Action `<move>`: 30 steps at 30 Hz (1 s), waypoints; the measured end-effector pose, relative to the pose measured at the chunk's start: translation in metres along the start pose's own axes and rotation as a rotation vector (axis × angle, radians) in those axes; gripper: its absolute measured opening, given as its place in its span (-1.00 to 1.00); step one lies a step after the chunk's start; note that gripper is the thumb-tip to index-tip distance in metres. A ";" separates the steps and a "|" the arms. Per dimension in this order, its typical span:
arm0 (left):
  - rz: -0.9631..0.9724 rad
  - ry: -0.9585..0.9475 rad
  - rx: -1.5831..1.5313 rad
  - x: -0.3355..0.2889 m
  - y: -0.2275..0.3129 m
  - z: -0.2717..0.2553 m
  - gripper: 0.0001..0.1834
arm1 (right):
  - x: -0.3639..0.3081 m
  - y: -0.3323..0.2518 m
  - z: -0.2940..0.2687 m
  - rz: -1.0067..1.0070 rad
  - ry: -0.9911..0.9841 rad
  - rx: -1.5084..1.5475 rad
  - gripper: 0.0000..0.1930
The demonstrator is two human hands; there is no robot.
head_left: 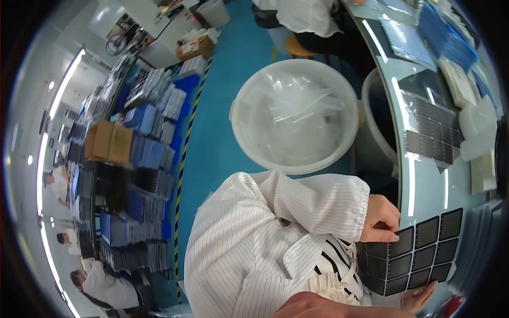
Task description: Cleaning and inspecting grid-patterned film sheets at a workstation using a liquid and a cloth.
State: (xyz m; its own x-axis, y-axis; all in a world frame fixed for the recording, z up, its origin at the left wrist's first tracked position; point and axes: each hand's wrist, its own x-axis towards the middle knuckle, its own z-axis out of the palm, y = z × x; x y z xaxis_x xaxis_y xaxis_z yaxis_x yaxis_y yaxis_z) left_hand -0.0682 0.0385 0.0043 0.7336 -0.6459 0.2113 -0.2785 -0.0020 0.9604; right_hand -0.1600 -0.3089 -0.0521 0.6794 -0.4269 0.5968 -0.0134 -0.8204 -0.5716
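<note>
A black compartment tray (413, 259), with a grid of square dark cells, is tilted in front of my body at the lower right, over the edge of the glass-topped table. My left hand (380, 218), coming out of a striped white sleeve, is curled onto the tray's upper left corner with its fingertips against the rim. Along the lower edge my right hand (420, 298) holds the tray with its fingers pressed to the rim; part of that hand is hidden behind the tray.
On the glass-topped table (424, 199) lie dark gridded sheets (432, 130), white foam blocks (477, 122) and blue plastic packs (448, 37). A big white tub (244, 143) with clear plastic film stands on the floor. Stacked trays and a cardboard box (108, 142) fill shelves at left; a co-worker (307, 16) sits beyond.
</note>
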 end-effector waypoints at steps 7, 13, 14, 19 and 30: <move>0.088 0.164 -0.016 -0.014 -0.005 -0.005 -0.73 | 0.010 0.087 0.007 -0.002 -0.173 0.278 -0.66; 0.102 0.125 -0.011 -0.006 -0.015 -0.012 -0.73 | 0.004 -0.032 0.013 -0.137 0.062 -0.131 -0.68; 0.098 0.111 -0.026 -0.004 -0.016 -0.014 -0.73 | 0.003 -0.036 0.013 -0.136 0.121 -0.068 -0.68; 0.137 0.036 -0.026 0.013 -0.024 -0.015 -0.74 | 0.010 0.025 -0.013 -0.277 0.024 -0.217 -0.65; 0.034 -0.266 -0.093 0.067 -0.034 -0.006 -0.76 | -0.017 -0.025 -0.029 0.370 0.205 0.683 -0.73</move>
State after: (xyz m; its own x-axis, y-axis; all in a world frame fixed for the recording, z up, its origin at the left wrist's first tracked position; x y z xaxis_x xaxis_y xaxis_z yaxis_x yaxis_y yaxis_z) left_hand -0.0062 -0.0001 -0.0130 0.5330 -0.8221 0.2005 -0.2332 0.0850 0.9687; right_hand -0.1923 -0.2917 -0.0314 0.5694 -0.7416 0.3548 0.2852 -0.2266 -0.9313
